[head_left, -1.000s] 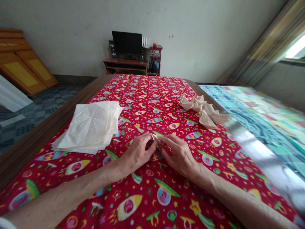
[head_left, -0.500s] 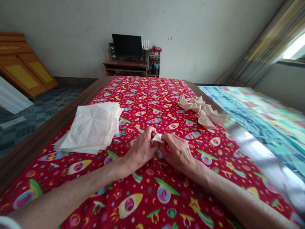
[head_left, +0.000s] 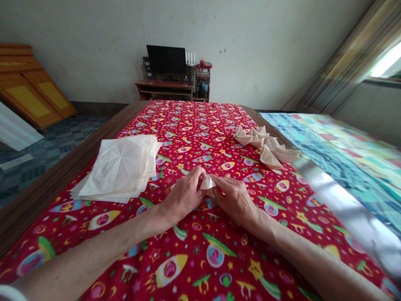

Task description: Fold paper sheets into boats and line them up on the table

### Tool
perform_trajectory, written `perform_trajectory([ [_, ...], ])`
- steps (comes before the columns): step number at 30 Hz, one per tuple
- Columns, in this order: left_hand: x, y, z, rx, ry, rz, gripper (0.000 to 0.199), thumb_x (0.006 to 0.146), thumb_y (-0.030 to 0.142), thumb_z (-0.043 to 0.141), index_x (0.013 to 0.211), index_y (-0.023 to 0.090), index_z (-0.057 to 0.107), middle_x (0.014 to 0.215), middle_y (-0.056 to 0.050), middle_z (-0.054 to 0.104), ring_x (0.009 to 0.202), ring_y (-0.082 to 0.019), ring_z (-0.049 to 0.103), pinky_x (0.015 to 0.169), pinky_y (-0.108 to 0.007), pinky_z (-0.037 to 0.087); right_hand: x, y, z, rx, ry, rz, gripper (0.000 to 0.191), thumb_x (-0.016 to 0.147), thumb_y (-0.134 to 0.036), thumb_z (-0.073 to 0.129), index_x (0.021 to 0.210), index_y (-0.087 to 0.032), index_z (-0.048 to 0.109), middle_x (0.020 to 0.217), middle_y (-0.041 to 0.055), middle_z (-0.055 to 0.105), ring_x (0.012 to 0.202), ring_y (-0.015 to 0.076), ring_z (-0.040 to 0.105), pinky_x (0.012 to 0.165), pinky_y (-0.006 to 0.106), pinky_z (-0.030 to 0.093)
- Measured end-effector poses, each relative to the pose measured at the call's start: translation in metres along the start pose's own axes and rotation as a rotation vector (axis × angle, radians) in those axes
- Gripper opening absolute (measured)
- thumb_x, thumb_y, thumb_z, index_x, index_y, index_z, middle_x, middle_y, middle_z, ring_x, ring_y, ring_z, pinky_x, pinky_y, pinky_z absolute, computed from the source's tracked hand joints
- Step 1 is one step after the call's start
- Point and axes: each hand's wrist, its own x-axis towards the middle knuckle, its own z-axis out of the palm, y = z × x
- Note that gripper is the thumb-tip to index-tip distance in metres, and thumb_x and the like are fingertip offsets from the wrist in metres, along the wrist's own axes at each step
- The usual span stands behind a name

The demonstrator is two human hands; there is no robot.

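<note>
A small piece of folded paper, white and pointed at the top, sits between my two hands over the middle of the red cloth. My left hand is closed, pinching the paper's left side between thumb and fingers. From the right, my right hand grips the other edge with its thumb and forefinger. The lower part of the paper is partly hidden by the fingers. To the left lies a stack of thin creased paper sheets. Several folded paper shapes with peaked points rest at the right.
The red patterned cloth covers most of a table with dark wooden edges. A bed with a blue patterned cover stands to the right. Against the far wall are a monitor and a desk. A wooden cabinet is at the left.
My right hand has shifted slightly and its fingers have straightened along the folded paper. More of the paper shows between the hands. My left hand has hardly moved.
</note>
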Motion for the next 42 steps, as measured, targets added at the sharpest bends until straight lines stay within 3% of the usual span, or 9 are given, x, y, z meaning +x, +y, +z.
perform_trajectory([
  [6,-0.001,0.002,0.002,0.02,-0.006,0.051,0.012,0.079,0.015,0.051,0.084,0.023,0.045,0.076,0.003,0.057,0.068,-0.014,0.058,0.06,-0.022,0.041,0.003,-0.001,-0.004,-0.122,0.026,-0.038,0.019,0.087,-0.02,0.047,0.091,-0.017,0.065,0.069,0.0031,0.06,0.059,0.0131,0.051,0.054,0.022,0.035],
  [22,-0.002,0.002,0.001,-0.013,-0.029,0.129,0.018,0.077,0.009,0.053,0.087,0.022,0.048,0.081,0.002,0.058,0.073,-0.014,0.058,0.066,-0.023,0.044,0.002,0.002,-0.004,-0.055,-0.002,-0.02,0.018,0.081,-0.012,0.047,0.085,-0.017,0.064,0.07,0.0033,0.06,0.06,0.0132,0.052,0.054,0.023,0.035],
  [26,-0.001,-0.004,0.002,0.036,-0.046,0.165,0.022,0.076,0.005,0.052,0.09,0.021,0.051,0.085,0.0,0.059,0.079,-0.015,0.059,0.072,-0.025,0.046,0.001,0.004,-0.002,-0.039,-0.117,-0.011,0.018,0.081,-0.008,0.045,0.086,-0.015,0.061,0.071,0.0033,0.059,0.061,0.013,0.052,0.055,0.023,0.036],
  [32,-0.006,-0.014,-0.001,0.251,-0.09,0.238,0.016,0.085,0.012,0.051,0.097,0.02,0.058,0.088,-0.001,0.054,0.08,-0.014,0.058,0.07,-0.024,0.047,0.004,-0.007,-0.012,-0.309,-0.327,-0.04,0.017,0.091,-0.015,0.042,0.098,-0.015,0.057,0.081,0.0052,0.056,0.069,0.0163,0.05,0.054,0.026,0.032],
  [37,-0.012,-0.012,-0.008,0.414,-0.141,0.351,0.019,0.095,0.022,0.04,0.102,0.018,0.058,0.087,-0.001,0.052,0.078,-0.013,0.055,0.069,-0.023,0.046,-0.001,-0.01,-0.022,-0.386,-0.405,-0.099,0.021,0.093,-0.015,0.037,0.107,-0.016,0.054,0.088,0.0071,0.052,0.076,0.0182,0.048,0.056,0.027,0.033],
  [42,-0.013,-0.005,-0.017,0.619,-0.247,0.474,0.022,0.096,0.02,0.037,0.106,0.017,0.057,0.087,-0.002,0.055,0.081,-0.017,0.052,0.073,-0.03,0.046,-0.01,0.001,-0.026,-0.416,-0.414,-0.209,0.027,0.092,-0.016,0.041,0.117,-0.017,0.05,0.093,0.008,0.051,0.077,0.0182,0.045,0.06,0.028,0.036],
])
